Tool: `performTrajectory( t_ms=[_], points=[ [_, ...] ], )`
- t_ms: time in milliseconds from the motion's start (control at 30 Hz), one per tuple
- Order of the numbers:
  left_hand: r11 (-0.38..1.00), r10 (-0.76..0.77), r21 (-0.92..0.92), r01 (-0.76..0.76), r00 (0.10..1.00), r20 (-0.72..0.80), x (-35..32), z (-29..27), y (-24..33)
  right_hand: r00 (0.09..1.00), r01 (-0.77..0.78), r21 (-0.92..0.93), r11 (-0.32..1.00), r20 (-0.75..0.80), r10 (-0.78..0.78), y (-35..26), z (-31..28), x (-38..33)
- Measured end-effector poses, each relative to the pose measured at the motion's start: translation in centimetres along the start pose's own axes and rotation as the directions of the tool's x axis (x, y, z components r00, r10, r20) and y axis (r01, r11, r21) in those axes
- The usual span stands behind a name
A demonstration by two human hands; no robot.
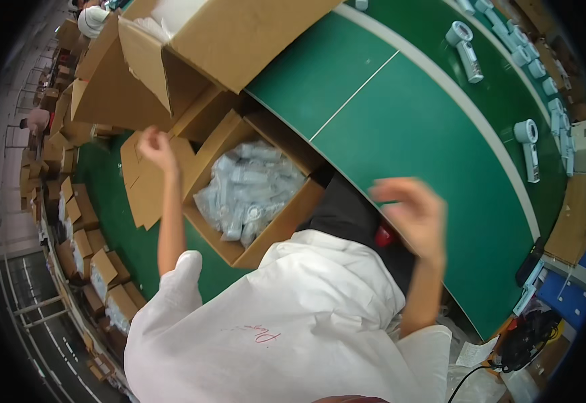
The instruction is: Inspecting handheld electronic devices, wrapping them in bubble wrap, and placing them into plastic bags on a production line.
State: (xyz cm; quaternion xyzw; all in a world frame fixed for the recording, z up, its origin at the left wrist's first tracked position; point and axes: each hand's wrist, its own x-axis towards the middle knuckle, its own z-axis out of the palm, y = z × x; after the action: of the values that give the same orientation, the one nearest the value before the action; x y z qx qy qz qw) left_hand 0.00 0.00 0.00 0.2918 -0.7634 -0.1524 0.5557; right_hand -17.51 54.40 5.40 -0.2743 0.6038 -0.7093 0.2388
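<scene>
Head view, looking down over a white garment. Left hand (155, 149) is raised above the flaps of an open cardboard box (276, 225); fingers are curled loosely and hold nothing that can be made out, and whether they touch the flap behind cannot be told. Right hand (415, 216) hangs over the near edge of the green counter (407, 134), fingers spread and slightly bent, empty, blurred.

The open box sits low between the two hands, beside the counter's edge. It is filled with clear plastic bags (249, 191) of pale, elongated parts; the count is not readable. A small red object (384, 236) shows just beside the right wrist, partly hidden.

A larger cardboard carton (192, 47) stands above and behind the open box, flaps out, overlapping the counter's far-left corner.

On the counter, white lines cross the green. Two white handheld devices with round heads lie clear of the rest: one (464, 47) near the top, one (528, 144) at right. A row of similar white pieces (531, 57) runs along the far edge; number uncertain.

At left, many small open cartons (88, 248) line the floor. Lower right: blue bin (568, 295), black cables (528, 339).
</scene>
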Motion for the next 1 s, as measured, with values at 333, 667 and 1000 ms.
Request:
performTrajectory(
  t_ms=[333, 667, 1000],
  points=[
    [0.825, 0.559, -0.253, -0.505, 0.666, 0.495, 20.4, 17.6, 20.2, 0.546, -0.624, -0.769, 0.141, -0.558, -0.625, 0.7, -35.1, -4.2],
    [0.597, 0.177, 0.421, -0.683, 0.624, 0.761, 26.7, 28.7, 1.8, 0.616, -0.613, -0.742, 0.272, -0.664, -0.424, 3.0, -36.7, -5.8],
    [0.406, -0.01, 0.442, -0.8, 0.48, 0.877, 24.4, 25.9, 12.1, 0.413, -0.747, -0.617, 0.248, -0.723, -0.554, 3.5, -35.3, -6.2]
  ],
)
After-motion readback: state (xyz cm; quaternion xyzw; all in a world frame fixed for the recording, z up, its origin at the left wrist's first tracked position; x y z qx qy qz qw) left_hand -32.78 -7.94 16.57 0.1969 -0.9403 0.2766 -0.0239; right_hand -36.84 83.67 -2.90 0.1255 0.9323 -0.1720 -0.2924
